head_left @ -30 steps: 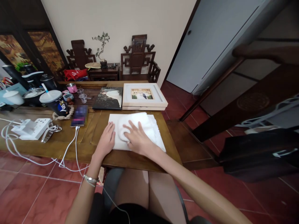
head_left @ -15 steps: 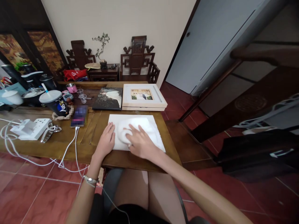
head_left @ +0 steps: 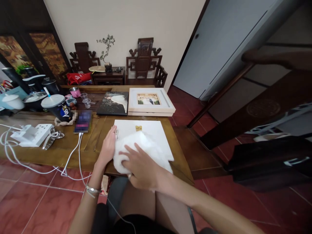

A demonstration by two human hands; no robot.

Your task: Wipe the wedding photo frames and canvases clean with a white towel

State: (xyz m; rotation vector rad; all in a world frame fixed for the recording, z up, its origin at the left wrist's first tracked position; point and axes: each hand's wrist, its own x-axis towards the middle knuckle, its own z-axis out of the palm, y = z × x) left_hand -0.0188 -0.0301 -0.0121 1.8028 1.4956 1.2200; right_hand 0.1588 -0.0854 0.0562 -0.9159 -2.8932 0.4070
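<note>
The right hand [head_left: 142, 165] has drawn the cloth [head_left: 157, 155] towards the body, from the middle of the board [head_left: 154, 131] down to its 6 o'clock side, where the cloth now laps past the near edge. That pull has bared the board's far half, with a gold tab [head_left: 138, 128] near 12 o'clock and small dark marks, too fine to read, along the 9 o'clock edge. In the work in hand, this looks like the near end of a wiping stroke, the far part probably covered for now and the near edge getting its turn. The right hand is spread, palm down, its fingers parted and pointing to about 10 o'clock, pressing on the cloth rather than gripping a bunch of it, as far as can be seen; the forearm comes in from 4 o'clock. The left hand [head_left: 108, 149] has rolled more onto its side than a second ago and stands along the board's 9 o'clock edge, its fingers straight and close together, pointing to about 1 o'clock; it seems to steady the board, though whether a fingertip hooks beneath cannot be told. A bracelet [head_left: 93, 189] sits at that wrist. The board lies flat on the table [head_left: 179, 154], near its front edge. Farther out, the frame [head_left: 149, 100] lies at 12 o'clock, the dark picture [head_left: 112, 103] just beside it at 11, and the phone [head_left: 82, 122] and cup [head_left: 57, 105] towards 10.
</note>
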